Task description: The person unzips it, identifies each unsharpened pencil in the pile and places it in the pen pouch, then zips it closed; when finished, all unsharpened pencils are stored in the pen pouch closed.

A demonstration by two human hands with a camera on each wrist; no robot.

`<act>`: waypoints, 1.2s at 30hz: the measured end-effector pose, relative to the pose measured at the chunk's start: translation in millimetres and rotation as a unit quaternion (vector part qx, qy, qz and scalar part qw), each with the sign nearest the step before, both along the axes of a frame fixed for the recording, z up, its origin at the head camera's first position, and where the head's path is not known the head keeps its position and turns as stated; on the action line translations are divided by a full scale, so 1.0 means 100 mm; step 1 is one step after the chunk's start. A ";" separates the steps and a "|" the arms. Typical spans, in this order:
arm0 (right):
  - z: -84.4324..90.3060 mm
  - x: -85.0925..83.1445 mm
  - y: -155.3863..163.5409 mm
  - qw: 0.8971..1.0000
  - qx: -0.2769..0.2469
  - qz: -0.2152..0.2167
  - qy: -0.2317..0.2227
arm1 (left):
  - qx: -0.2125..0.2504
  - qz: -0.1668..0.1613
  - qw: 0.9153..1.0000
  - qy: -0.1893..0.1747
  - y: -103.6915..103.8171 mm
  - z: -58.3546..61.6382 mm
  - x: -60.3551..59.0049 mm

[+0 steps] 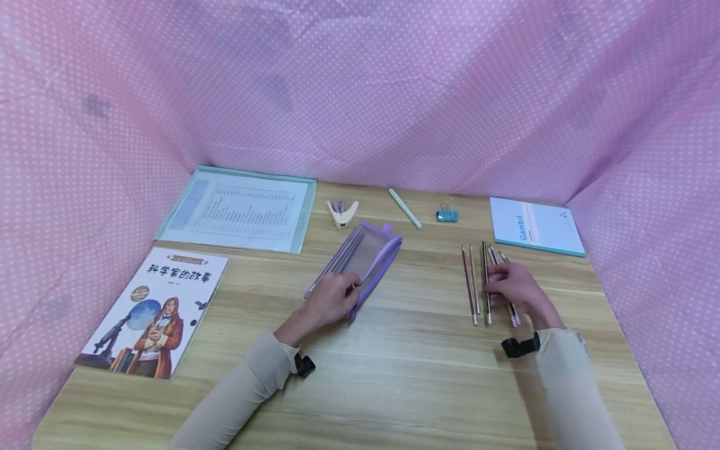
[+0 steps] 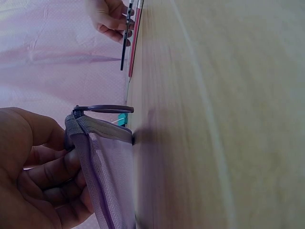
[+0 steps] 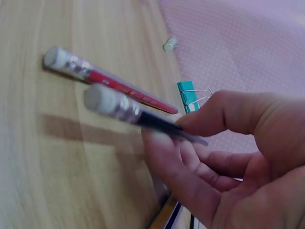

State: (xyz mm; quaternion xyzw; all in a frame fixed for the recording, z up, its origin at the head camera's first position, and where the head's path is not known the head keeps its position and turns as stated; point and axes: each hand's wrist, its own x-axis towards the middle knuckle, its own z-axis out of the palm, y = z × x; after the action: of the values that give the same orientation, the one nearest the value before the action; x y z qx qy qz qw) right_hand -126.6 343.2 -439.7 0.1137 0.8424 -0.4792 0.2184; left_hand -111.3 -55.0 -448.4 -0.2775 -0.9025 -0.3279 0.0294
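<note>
In the head view my left hand [image 1: 330, 300] grips the near end of a purple mesh zip pencil pouch [image 1: 374, 256]. Several pencils [image 1: 344, 250] show along the pouch's left side. The left wrist view has thumb and fingers pinching the pouch's corner by the zipper pull [image 2: 105, 109]. At the right, my right hand [image 1: 516, 289] pinches a dark pencil [image 3: 155, 121] between thumb and fingers, its white eraser end toward the right wrist camera. Beside it lies a red pencil [image 3: 126, 88] on the table. More pencils [image 1: 514, 317] lie partly hidden under the right hand.
At the back are a small stapler [image 1: 342, 214], a pale green pen [image 1: 405, 208] and a teal binder clip [image 1: 447, 215]. A notebook [image 1: 537, 226] lies at back right. A document folder [image 1: 236, 209] and a book [image 1: 154, 312] occupy the left. Pink dotted cloth [image 1: 360, 94] surrounds the table.
</note>
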 end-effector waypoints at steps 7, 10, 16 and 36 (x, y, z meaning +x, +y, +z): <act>-0.04 0.05 0.06 0.995 -0.100 -0.016 -0.019 | 0.003 -0.001 1.000 -0.005 0.00 0.00 0.00; -0.07 0.07 0.08 0.990 -0.140 -0.020 -0.018 | 0.003 0.000 1.000 -0.006 0.00 0.00 0.00; -0.12 0.12 0.08 0.975 -0.219 -0.023 -0.006 | 0.004 0.001 1.000 -0.011 0.00 0.00 0.00; -0.28 0.27 0.07 0.858 -0.513 -0.005 0.025 | 0.003 0.003 1.000 -0.007 0.00 0.00 0.01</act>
State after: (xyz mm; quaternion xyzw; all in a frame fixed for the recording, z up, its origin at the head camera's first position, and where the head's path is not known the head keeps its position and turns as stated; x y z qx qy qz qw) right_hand -99.8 349.8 -467.9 -0.0228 0.4815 -0.8475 0.2224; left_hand -110.6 -55.0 -448.2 -0.2720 -0.9028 -0.3322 0.0247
